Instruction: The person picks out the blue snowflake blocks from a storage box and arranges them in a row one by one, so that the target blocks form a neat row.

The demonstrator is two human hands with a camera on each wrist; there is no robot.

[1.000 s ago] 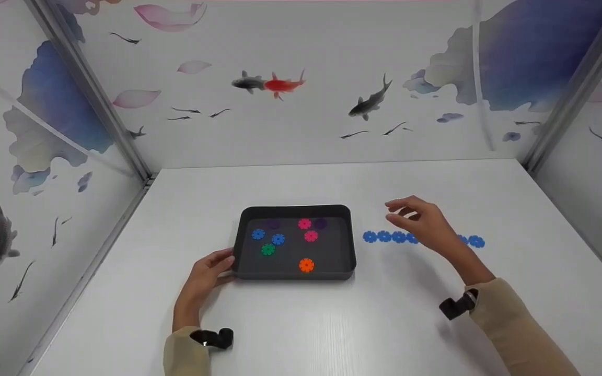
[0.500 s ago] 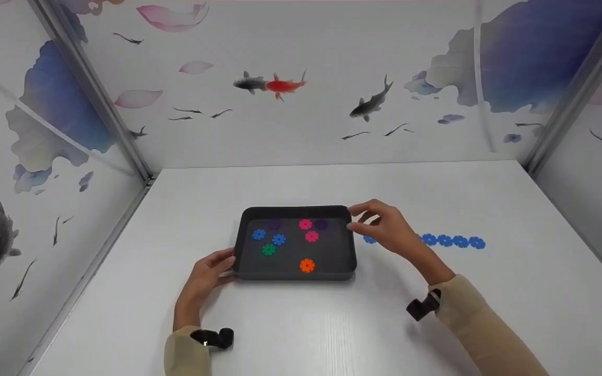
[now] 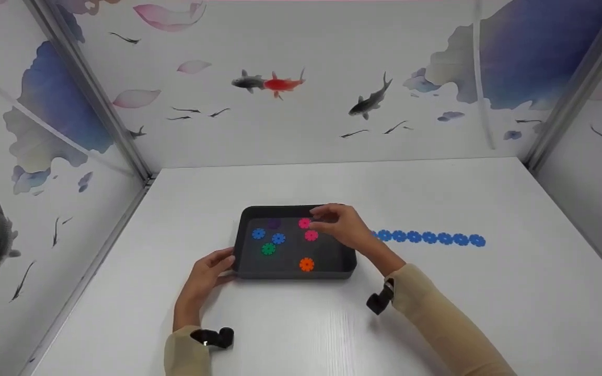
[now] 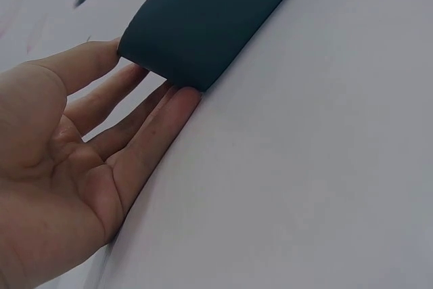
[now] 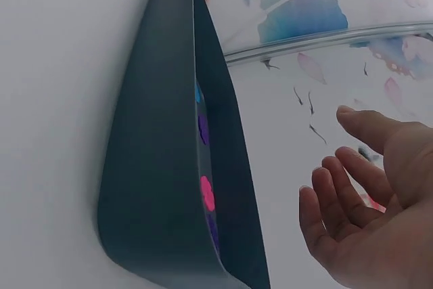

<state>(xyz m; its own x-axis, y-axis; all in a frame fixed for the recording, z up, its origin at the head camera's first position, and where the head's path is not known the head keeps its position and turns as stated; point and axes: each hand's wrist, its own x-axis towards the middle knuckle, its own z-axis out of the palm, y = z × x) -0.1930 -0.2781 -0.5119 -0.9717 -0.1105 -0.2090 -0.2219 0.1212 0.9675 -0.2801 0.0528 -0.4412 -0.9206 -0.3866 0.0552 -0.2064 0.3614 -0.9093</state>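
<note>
A dark grey rectangular tray (image 3: 327, 275) holds several loose snowflake discs: blue (image 3: 278, 238), green (image 3: 268, 249), orange (image 3: 307, 264), pink (image 3: 311, 235) and dark purple (image 3: 274, 223). My left hand (image 3: 208, 277) grips the tray's left end, thumb at the rim and fingers against its lower edge, as the left wrist view shows. Above the tray's right part hovers my right hand (image 3: 344, 227), fingers loosely bent and apart, nearest the pink discs. Nothing lies between thumb and fingers of that right hand (image 5: 372, 194) in the right wrist view. It covers the tray's back right corner.
Right of the tray, a straight row of joined blue snowflake discs (image 3: 429, 237) lies on the white table (image 3: 301, 329); my right wrist overlaps its left end. Printed panels with fish (image 3: 284, 84) enclose the table at the back and sides.
My right hand has moved left from above the blue row, past the tray's right rim, to over the pink discs. The left hand stays at the tray's left end.
</note>
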